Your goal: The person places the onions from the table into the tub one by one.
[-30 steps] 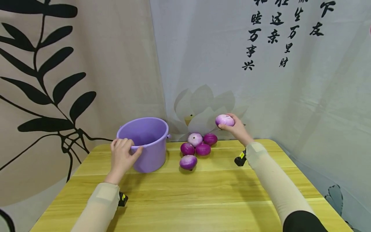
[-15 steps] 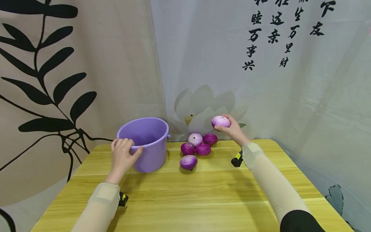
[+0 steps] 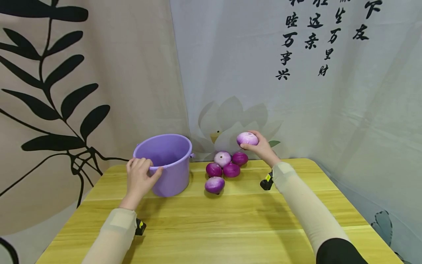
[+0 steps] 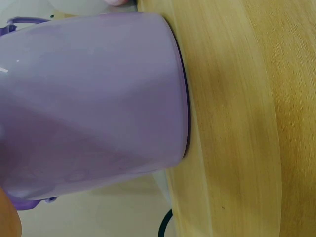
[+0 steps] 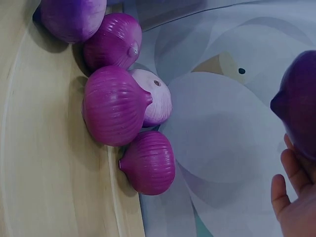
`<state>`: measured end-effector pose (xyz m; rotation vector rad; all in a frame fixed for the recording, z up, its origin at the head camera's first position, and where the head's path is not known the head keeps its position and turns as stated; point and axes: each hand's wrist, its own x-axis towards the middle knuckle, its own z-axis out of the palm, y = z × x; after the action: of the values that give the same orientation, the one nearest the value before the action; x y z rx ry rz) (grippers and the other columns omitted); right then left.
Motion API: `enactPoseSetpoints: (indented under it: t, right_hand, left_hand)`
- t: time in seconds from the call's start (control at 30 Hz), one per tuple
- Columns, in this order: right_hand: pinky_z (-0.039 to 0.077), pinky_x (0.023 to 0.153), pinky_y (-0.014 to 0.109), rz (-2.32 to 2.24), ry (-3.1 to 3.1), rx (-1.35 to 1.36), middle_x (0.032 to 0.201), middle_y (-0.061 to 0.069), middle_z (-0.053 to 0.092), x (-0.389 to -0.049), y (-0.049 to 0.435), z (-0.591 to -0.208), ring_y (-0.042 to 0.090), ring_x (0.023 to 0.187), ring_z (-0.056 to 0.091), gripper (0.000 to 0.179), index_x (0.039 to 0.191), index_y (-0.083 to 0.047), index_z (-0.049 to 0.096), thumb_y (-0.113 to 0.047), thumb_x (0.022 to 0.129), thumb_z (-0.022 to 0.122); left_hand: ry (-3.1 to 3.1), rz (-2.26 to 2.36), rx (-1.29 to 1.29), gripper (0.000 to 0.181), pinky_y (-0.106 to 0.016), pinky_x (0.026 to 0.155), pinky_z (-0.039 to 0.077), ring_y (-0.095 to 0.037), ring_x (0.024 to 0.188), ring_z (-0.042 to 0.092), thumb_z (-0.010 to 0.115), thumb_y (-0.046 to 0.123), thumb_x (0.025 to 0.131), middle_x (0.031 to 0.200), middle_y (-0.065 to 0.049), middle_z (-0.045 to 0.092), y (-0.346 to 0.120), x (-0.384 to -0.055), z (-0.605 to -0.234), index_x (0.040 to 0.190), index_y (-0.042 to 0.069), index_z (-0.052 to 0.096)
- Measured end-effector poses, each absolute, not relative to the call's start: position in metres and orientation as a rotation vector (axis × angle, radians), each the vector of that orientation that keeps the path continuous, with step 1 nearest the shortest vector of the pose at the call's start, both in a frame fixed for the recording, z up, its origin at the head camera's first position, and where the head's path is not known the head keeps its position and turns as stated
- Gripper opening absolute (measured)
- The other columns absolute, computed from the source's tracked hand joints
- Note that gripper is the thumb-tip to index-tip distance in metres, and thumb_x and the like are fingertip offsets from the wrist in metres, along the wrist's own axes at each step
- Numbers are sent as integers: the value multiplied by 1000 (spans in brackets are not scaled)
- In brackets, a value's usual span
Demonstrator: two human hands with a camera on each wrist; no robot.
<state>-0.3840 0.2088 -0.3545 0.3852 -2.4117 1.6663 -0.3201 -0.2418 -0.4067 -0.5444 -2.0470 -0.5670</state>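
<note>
A purple bucket (image 3: 173,179) stands upright at the left rear of the table, its side filling much of the left wrist view. My left hand (image 3: 140,178) grips its near rim, fingers over the edge and thumb along the outside. Above the table, my right hand (image 3: 262,147) holds a pale purple onion (image 3: 247,138) between thumb and fingers. In the right wrist view that onion (image 5: 302,103) shows at the right edge, partly cut off. Below and left of it, several red onions (image 3: 231,170) are clustered on the tabletop, the nearest onion (image 3: 214,185) sitting slightly forward. The bucket's bottom is hidden.
The wooden table (image 3: 204,227) reaches back to a printed cloth backdrop (image 3: 230,55) with dark leaves and characters. A bucket handle knob (image 3: 192,155) sticks out on the right side, toward the onions.
My right hand has moved a little to the left with the onion, now above the clustered onions. The left hand and bucket have stayed in place.
</note>
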Motion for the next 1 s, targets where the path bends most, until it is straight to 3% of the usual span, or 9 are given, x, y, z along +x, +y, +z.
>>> enactPoseSetpoints:
  t: [1.0]
  right_hand:
    - [44,96,44,1657,-2415,432,134,20,49,-387,192,-356,33,115,53,74,141,-6,42,-23,80,79]
  left_hand:
    - [-2041,-567,-542,42,-61,96,23,-27,71,41,57,49,84,67,1,37,-241,-320,-407,69,12,43]
